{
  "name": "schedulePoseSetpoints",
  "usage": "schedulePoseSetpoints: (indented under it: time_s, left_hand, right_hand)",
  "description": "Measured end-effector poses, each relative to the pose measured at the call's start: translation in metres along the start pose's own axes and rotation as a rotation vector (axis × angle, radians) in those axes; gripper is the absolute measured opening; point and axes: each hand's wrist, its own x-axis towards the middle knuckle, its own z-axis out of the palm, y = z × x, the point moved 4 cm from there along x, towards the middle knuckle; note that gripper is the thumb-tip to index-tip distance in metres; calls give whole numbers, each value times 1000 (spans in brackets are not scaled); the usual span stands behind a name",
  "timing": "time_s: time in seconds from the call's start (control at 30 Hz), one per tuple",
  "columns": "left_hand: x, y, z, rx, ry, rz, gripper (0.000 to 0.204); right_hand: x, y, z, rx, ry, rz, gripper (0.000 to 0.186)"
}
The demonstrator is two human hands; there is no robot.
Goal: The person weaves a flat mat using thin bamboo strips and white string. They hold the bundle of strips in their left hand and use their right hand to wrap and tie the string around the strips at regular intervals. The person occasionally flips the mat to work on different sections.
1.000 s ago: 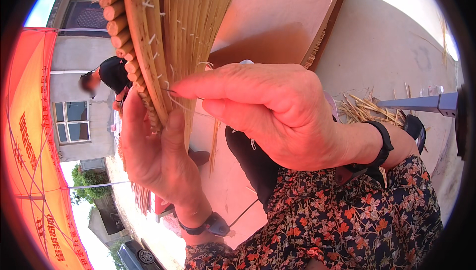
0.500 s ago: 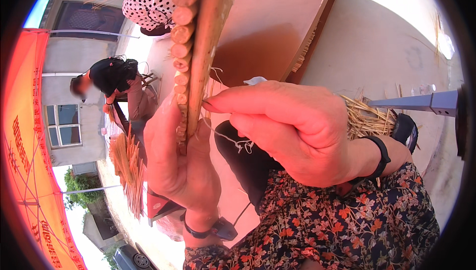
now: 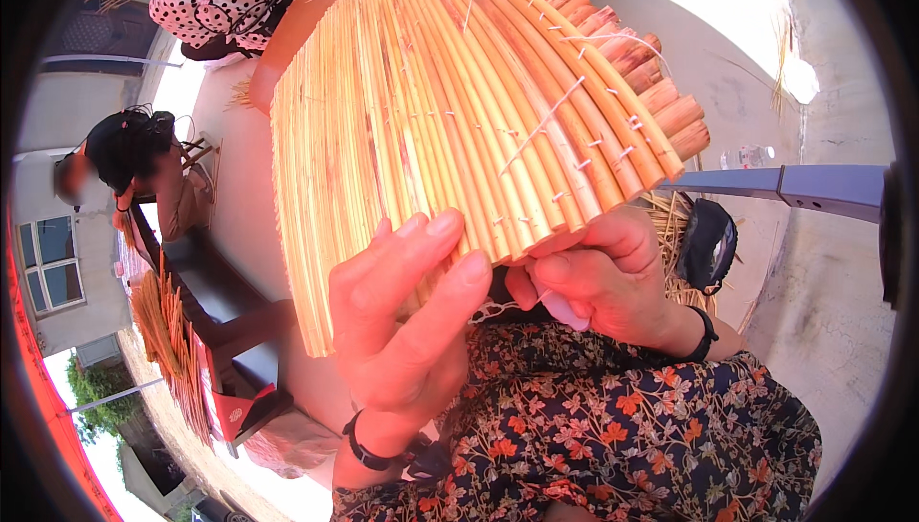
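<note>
A panel of yellow reed stalks (image 3: 383, 129), laid side by side and stitched with white thread, tilts up in front of me with its broad face showing. Thicker cut stalk ends (image 3: 661, 101) stick out behind its right edge. My left hand (image 3: 402, 321) grips the lower edge, fingers spread over the face; its thumb is hidden. Under the lower right corner, my right hand (image 3: 613, 283) is closed in a pinch on a thin white thread (image 3: 544, 296). Something pale (image 3: 565, 311) shows by those fingertips, its kind unclear. Loose thread lies across the stitched face.
A blue-grey metal bar (image 3: 823, 187) enters from the right, close to the panel's corner. Below it are loose stalks and a black shoe (image 3: 706, 246). At left, a dark bench (image 3: 230, 278) stands beside a stalk bundle (image 3: 168, 330). Two people (image 3: 124, 148) sit farther off.
The panel has turned from edge-on to face-on. My right hand has moved down from the stalk ends to beneath the lower corner; my left hand now lies over the face.
</note>
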Motion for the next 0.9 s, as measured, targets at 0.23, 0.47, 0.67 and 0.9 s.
schedulePoseSetpoints:
  time_s: [0.23,0.47,0.67,0.9]
  left_hand:
    - [-7,-2,4,19,-54,44,40]
    - [-10,-9,7,44,-132,67,41]
    - [-4,-11,11,21,-145,49,42]
    - [-2,-8,13,18,-177,60,41]
  right_hand:
    - [-10,2,-8,-41,54,50,21]
    - [-7,0,-13,-174,108,75,20]
    - [-6,11,-21,-27,135,171,21]
    - [-7,18,-29,52,121,159,20]
